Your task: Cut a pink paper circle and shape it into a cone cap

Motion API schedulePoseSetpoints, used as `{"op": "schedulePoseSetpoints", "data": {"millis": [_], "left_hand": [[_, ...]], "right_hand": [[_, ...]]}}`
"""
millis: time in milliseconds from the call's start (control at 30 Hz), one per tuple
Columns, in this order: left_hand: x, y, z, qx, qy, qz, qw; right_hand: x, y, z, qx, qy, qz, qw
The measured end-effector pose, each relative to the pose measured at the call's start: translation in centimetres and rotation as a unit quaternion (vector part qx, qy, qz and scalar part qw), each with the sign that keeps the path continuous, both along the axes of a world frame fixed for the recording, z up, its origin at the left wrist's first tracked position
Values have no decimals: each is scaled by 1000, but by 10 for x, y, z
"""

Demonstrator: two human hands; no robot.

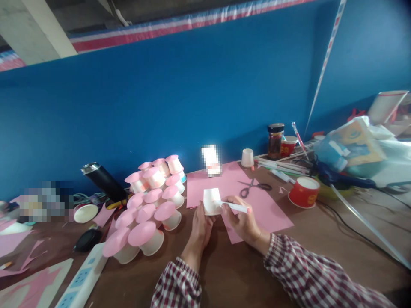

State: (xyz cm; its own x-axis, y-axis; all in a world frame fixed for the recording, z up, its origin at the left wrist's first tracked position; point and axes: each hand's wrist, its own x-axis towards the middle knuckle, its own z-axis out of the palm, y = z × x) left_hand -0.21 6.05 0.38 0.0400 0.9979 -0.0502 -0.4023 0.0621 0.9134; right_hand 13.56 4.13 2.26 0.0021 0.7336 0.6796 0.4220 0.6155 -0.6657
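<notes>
My left hand (203, 222) is closed around a white paper cup (212, 200), holding it up off the table in front of me. In my right hand (241, 218) is a white marker pen (236, 207) with a pinkish end. The pen's tip meets the side of the cup, though I cannot make out any mark there. Beneath and beyond both hands lie sheets of pink paper (266, 214). Black-handled scissors (252, 187) rest on that paper, to the right of the cup.
Several paper cups topped with pink discs (146, 233) stand at left, near a black flask (104, 182) and a white power strip (83, 273). To the right are a red paper bowl (304, 192), a small white cup (247, 158), a dark jar (275, 142) and plastic bags (349, 145).
</notes>
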Motion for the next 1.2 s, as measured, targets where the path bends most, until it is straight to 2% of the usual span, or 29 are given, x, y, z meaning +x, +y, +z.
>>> {"op": "schedulePoseSetpoints", "data": {"millis": [100, 500, 833, 1000, 1200], "left_hand": [[0, 1, -1, -4, -38, -19, 999], [2, 2, 5, 0, -59, -33, 998], [0, 2, 6, 22, -91, -56, 994], [1, 3, 6, 14, -104, -47, 993], [2, 2, 7, 9, -124, -64, 990]], "right_hand": [[0, 0, 1, 4, -2, -6, 1000], [1, 1, 0, 11, 0, -13, 1000], [0, 4, -4, -4, 18, -25, 1000], [1, 3, -4, -11, 21, -19, 1000], [2, 3, -4, -15, 20, -11, 1000]]}}
